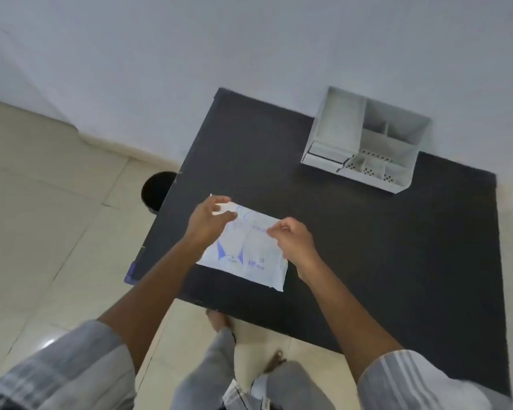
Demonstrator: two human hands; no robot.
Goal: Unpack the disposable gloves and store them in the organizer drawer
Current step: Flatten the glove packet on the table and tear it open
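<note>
A flat white plastic packet of disposable gloves (pixel 249 255) with blue print lies on the dark table (pixel 367 247) near its front left. My left hand (pixel 208 220) pinches the packet's far left corner between thumb and fingers. My right hand (pixel 293 241) pinches the far right part of its top edge. The white organizer (pixel 365 140) stands at the table's back right, by the wall; it has open compartments on top and a low drawer (pixel 323 158) at its front left.
A black round bin (pixel 156 190) stands on the tiled floor just left of the table. The white wall runs behind the table. My legs and feet are below the table's front edge.
</note>
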